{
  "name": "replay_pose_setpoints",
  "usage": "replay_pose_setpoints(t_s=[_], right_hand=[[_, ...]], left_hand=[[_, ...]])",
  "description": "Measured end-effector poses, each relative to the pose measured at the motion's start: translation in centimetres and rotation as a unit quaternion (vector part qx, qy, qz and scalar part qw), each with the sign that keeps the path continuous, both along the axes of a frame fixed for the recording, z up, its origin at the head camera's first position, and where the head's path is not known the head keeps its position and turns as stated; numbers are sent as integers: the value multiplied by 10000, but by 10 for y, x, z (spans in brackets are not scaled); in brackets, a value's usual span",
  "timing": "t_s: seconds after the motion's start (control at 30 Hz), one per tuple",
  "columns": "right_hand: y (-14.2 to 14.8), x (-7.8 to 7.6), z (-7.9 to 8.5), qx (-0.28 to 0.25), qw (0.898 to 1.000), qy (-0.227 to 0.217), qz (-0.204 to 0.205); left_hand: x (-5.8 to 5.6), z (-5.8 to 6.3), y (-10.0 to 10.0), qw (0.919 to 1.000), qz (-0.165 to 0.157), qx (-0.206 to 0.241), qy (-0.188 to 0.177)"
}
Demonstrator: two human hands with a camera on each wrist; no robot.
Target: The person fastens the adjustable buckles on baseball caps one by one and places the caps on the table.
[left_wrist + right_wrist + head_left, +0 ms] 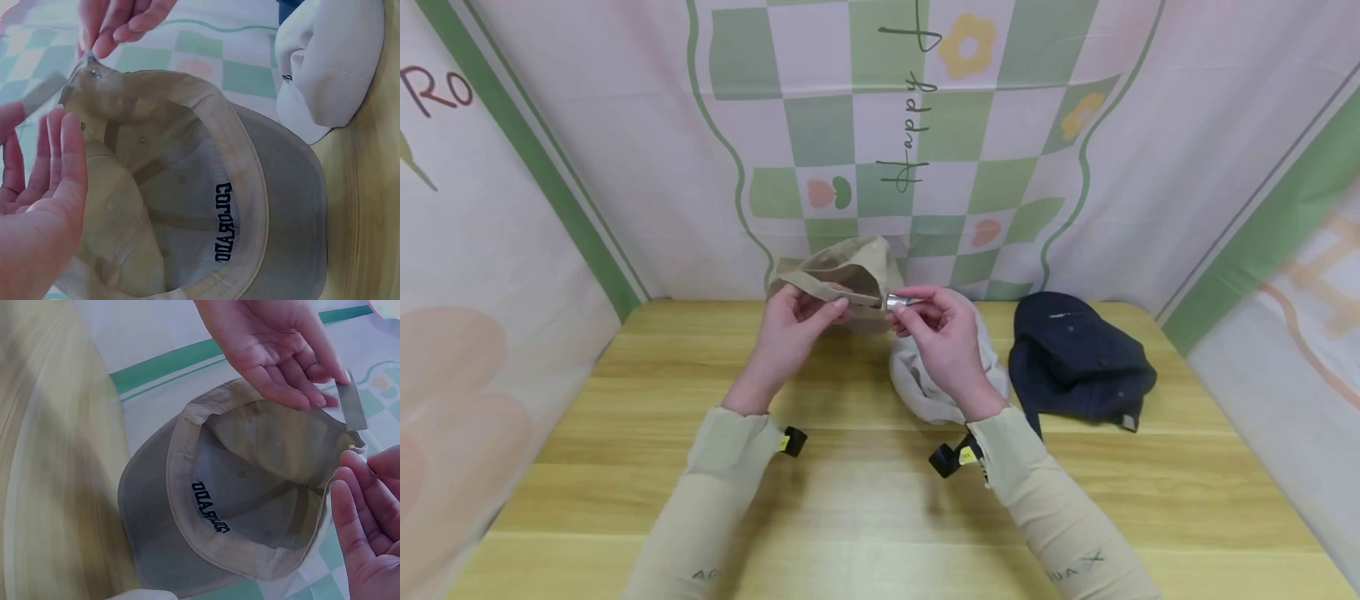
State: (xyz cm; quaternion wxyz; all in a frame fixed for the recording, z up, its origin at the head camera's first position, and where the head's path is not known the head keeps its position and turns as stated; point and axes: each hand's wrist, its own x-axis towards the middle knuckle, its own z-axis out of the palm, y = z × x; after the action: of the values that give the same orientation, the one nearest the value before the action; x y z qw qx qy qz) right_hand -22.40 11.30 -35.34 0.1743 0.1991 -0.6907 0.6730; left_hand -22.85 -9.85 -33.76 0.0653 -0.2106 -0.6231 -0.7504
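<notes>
Khaki cap (187, 181) is held up near the table's far side, its opening turned toward the wrists. Left hand (790, 329): thumb and fingers together, pinching the strap (353, 406) at the cap's back. Right hand (951, 342): thumb and fingertips clamped on the metal buckle (896, 302) at the band's end.

Edges and room: from the head view I cannot tell whether the khaki cap touches the checked cloth (880, 125) hanging behind it. The white cap (925, 396) rests on the table (865, 533) directly beneath the right hand, which partly covers it, so room below that hand is tight. The navy cap (1082, 358) lies just beside it on the right, between the white cap and the table's right edge. On the other side, boards stretch between the left sleeve (700, 500) and the table's left edge, giving that arm wide room. More boards run from the wrists toward the person.

View against view: the head view gives the navy cap nearly whole; the left wrist view catches only a dark blue corner, at its top. Both wrist views show the khaki cap's inner band, brim and dark lettering; the left one reads COLORADO. They also show the strap's flat end standing out from the fingers. A small dark mark on the white cap appears only from the left wrist.
</notes>
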Motion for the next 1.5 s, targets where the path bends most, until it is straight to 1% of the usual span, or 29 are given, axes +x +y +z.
replay_pose_setpoints(t_s=[0.17,0.27,0.33,0.5,0.63,0.73,0.87,1.0,1.1,1.27,1.4,1.5], right_hand=[[-4,1,-1,65,9998,-139,82],[-7,2,-1,81,9996,-226,116],[-9,3,-1,71,9995,-278,127],[-12,4,-2,7,9993,-357,148],[-12,3,-4,-4,9993,-308,206],[-12,4,-4,6,9993,-272,260],[-12,4,-3,-19,9992,-228,324],[-12,4,-2,-40,9991,-197,362],[-12,5,-2,-34,9991,-187,382],[-12,5,-2,-59,9990,-150,407],[-11,5,-1,-42,9991,-108,405],[-11,5,-1,7,9993,-91,361]], left_hand=[[2,-2,9,10000,-68,61,-13],[2,-3,13,9999,-19,120,38],[2,-5,15,9998,104,92,117],[1,-7,17,9983,473,-168,299],[1,-7,18,9974,629,-135,327],[-1,-7,19,9973,628,-58,370],[-1,-6,20,9966,685,-198,412],[-1,-6,19,9940,947,-392,381],[-1,-7,19,9928,1065,-405,370],[-2,-7,19,9918,1150,-433,352],[-2,-7,19,9882,1276,-757,375],[-2,-8,19,9869,1219,-986,369]])
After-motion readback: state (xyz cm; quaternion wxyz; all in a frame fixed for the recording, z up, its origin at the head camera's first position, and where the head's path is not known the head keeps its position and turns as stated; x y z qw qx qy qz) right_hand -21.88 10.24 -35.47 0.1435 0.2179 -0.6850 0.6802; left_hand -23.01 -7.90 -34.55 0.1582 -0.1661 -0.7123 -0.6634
